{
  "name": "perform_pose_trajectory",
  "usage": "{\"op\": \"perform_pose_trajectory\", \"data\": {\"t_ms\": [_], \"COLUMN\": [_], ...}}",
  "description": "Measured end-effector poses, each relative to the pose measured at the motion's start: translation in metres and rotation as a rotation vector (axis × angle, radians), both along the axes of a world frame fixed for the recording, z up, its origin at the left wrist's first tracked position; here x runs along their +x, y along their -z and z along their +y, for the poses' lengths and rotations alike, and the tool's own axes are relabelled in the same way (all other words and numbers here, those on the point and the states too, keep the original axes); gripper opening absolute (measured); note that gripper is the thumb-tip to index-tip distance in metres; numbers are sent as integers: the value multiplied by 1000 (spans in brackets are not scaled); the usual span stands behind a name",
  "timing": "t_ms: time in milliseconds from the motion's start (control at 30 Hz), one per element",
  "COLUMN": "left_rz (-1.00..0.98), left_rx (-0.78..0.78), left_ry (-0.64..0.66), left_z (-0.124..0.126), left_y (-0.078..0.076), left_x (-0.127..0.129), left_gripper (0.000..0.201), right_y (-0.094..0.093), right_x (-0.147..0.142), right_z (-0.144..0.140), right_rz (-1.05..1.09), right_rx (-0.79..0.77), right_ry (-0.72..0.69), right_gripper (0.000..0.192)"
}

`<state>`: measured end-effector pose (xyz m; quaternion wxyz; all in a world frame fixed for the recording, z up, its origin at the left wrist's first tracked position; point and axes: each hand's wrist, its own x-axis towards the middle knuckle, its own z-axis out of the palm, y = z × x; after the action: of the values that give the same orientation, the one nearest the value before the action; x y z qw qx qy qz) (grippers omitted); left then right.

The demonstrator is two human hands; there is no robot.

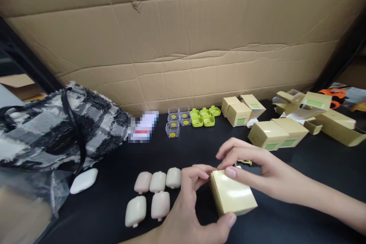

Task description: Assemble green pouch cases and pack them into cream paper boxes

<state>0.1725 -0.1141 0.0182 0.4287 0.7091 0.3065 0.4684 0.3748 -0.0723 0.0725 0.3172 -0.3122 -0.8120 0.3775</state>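
A small pale-yellow cardboard box (233,190) lies on the black table in front of me. My left hand (197,206) grips it, thumb at the near side and fingers by the far left corner. On its far edge my right hand (248,164) pinches, with the thumb on the top face and the fingertips behind. What those fingertips touch is hidden. A short yellow cord (244,162) shows just beyond the box, under the right hand. Left of my left hand sit several rounded pastel cases, among them a cream one (135,211) and a pinkish one (160,205).
Clear square cups (172,129) and lime-green trays (208,121) stand at the back. Closed yellow boxes (268,135) and opened cartons (337,126) fill the right. A checked bag (100,122), a white case (84,181) and a plastic bag (58,190) are left. Cardboard (200,34) walls the back.
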Motion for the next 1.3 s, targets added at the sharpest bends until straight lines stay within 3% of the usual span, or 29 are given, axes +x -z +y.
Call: {"op": "perform_pose_trajectory", "data": {"t_ms": [133,367,667,767,867,967,1067,1133,1300], "left_rz": [-16,103,118,164,192,217,218,173,146], "left_rx": [17,-27,-72,-78,-83,-113,-113,-76,-105], "left_ry": [-33,1,-3,1,-5,-15,25,26,-36], "left_z": [-1,-1,-1,0,1,2,1,1,1], "left_y": [4,-6,-4,-2,-2,-4,0,6,16], "left_x": [2,0,1,0,0,-1,-3,-4,-3], "left_gripper": [66,61,52,52,50,47,62,77,78], "right_y": [4,9,11,8,-3,-13,-19,-24,-49], "right_x": [-3,-7,-10,-6,1,7,10,14,36], "right_z": [2,2,1,0,-3,-10,-13,-10,25], "right_rz": [0,18,-8,-36,-189,-413,-504,-439,-264], "right_rx": [-130,-299,-298,-186,127,366,389,357,379], "right_ry": [8,79,85,69,-25,-96,-88,-63,195], "right_gripper": [24,31,32,29,27,40,38,34,54]}}
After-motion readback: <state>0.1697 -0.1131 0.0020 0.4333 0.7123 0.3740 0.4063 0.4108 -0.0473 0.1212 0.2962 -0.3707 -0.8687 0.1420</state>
